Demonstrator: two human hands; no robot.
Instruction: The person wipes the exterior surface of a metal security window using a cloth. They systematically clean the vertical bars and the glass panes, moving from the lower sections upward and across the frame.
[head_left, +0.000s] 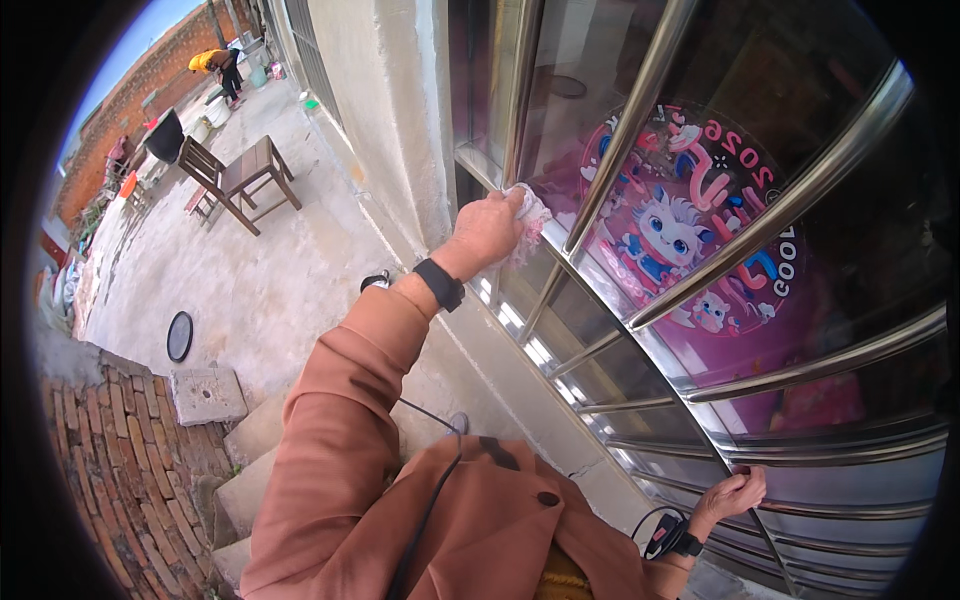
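Note:
My left hand is closed on a crumpled white and pink cloth, pressed against the metal cross rail of a window grille. Stainless steel bars run across the dark window glass. Lower down at the right, my right hand has its fingers curled around the grille near its cross rail. A round, colourful cartoon sticker with lettering shows behind the bars. Both wrists carry black bands, and a dark cable hangs over my brown coat.
Concrete steps and a brick surface lie at the left, beside a square slab. A wooden chair stands in the yard near a black ring-like disc. Another person bends over near buckets.

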